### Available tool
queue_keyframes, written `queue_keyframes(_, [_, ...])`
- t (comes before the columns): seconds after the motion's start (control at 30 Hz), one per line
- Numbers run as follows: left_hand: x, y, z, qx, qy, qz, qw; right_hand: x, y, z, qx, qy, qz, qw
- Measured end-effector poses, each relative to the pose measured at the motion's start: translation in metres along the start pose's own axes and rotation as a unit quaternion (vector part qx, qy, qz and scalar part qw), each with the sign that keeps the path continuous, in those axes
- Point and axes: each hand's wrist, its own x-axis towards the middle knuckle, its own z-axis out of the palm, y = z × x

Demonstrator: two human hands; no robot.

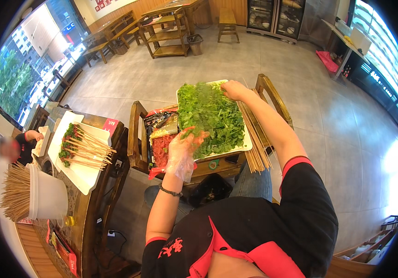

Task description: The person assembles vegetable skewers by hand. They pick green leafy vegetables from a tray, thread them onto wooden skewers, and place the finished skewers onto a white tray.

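Observation:
My left hand (184, 149), in a clear plastic glove, has its fingers curled around some cilantro sprigs (194, 132) at the near left of a white tray (248, 143). Heaped cilantro (212, 118) covers most of that tray. At its far right corner is my bare right hand (235, 91), fingers bent down at the leaves and rim; their grip is hidden. Left of the tray, raw sliced red meat (162, 149) lies on printed plastic packaging (160, 120). Bamboo skewers (256, 146) lie along the tray's right side.
On the left table (80, 222), a white tray (87, 186) bears loaded skewers (87, 147) beside a plastic bucket (51, 193) of bare skewers. Another person (23, 146) sits beyond. A wooden chair arm (136, 135) stands left, another (275, 97) right. A black bin (210, 190) is below me.

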Motion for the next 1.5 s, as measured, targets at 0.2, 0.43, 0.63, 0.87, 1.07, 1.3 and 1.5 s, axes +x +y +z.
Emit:
queue_keyframes(0.2, [0.002,-0.002,0.000,-0.014,0.002,-0.009,1.000,-0.009,0.008,-0.015,0.045,0.049,0.003,0.998])
queue_keyframes(0.43, [0.007,0.003,0.014,0.009,0.008,-0.005,1.000,-0.047,-0.015,-0.063,0.276,0.068,0.032,0.958])
queue_keyframes(0.63, [0.023,-0.005,0.020,0.012,-0.036,-0.021,0.999,-0.083,-0.077,-0.071,0.518,0.058,-0.030,0.853])
queue_keyframes(0.87, [0.019,-0.008,0.022,0.013,-0.058,-0.010,0.998,-0.111,-0.127,-0.066,0.263,0.069,-0.163,0.949])
queue_keyframes(1.07, [0.002,0.000,0.028,0.026,-0.045,-0.008,0.999,-0.108,-0.130,-0.061,0.194,0.070,-0.258,0.944])
queue_keyframes(1.3, [0.011,-0.009,0.015,-0.004,-0.017,-0.025,1.000,-0.102,-0.126,-0.057,0.260,-0.017,-0.252,0.932])
queue_keyframes(1.5, [0.013,-0.010,0.009,-0.020,-0.014,0.021,0.999,-0.106,-0.114,-0.053,0.395,-0.007,-0.073,0.916])
